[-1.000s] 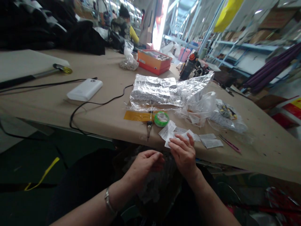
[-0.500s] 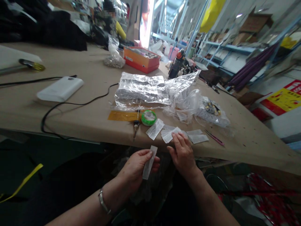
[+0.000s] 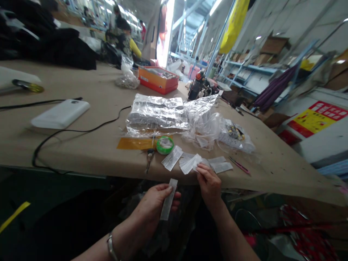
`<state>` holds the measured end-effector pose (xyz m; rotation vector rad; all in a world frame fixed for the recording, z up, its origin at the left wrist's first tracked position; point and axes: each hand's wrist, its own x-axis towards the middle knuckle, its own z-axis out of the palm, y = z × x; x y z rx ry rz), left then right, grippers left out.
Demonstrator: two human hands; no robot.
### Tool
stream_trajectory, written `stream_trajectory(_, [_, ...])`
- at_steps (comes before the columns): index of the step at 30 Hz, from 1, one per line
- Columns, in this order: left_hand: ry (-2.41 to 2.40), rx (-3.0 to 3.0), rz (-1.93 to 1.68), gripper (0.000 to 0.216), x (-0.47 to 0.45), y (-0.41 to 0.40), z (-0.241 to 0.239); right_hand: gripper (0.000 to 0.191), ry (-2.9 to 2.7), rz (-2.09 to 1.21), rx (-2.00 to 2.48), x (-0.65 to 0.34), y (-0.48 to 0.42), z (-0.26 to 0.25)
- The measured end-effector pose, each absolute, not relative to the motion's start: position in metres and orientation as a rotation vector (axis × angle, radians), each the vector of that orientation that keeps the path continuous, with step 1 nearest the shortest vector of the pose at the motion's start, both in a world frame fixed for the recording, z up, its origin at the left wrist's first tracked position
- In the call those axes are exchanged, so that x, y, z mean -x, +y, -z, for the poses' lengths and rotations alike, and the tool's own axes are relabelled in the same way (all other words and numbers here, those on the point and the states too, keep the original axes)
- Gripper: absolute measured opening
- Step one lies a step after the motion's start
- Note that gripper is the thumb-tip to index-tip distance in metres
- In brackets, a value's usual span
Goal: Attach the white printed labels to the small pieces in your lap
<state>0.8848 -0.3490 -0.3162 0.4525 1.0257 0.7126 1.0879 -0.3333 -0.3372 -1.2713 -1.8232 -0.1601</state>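
My left hand [image 3: 156, 203] pinches a translucent white label strip [image 3: 169, 199] between thumb and fingers, held below the table's front edge. At that edge my right hand [image 3: 209, 181] has its thumb and fingertips closed on the near end of a white label in a fanned stack [image 3: 187, 165]. Its fingers partly cover the stack. More white labels lie on both sides, one group [image 3: 172, 158] to the left and another [image 3: 220, 165] to the right. Pink tweezers [image 3: 240, 166] rest farther right. A green-rimmed round container [image 3: 164, 145] and a soldering iron [image 3: 149, 156] lie left of the labels.
Behind the labels are a silvery plastic package [image 3: 157, 114] and a clear bag of small parts [image 3: 236, 136]. An orange box [image 3: 159, 79] stands farther back. A black cable [image 3: 92, 129] curves past a white power bank [image 3: 61, 114]. A person [image 3: 122, 40] is in the background.
My right fingers, spread over the stacked labels before, have drawn together at the near end of a label. The left hand still holds its strip. The whole view has shifted slightly.
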Motion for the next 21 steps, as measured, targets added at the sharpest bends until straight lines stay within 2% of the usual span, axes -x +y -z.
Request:
stream_trajectory(7, [0.820, -0.339, -0.746, 0.018, -0.894, -0.347, 0.313, 0.014, -2.045, 0.206, 0.966, -1.042, -0.366, 0.329])
stream_trajectory(13, [0.814, -0.221, -0.847, 0.005, -0.892, -0.355, 0.317, 0.019, -2.247, 0.103, 0.953, -1.030, -0.390, 0.340])
stream_trajectory(21, [0.816, -0.186, -0.912, 0.005, -0.893, -0.360, 0.316, 0.020, -2.277, 0.092, 0.989, -1.028, -0.395, 0.335])
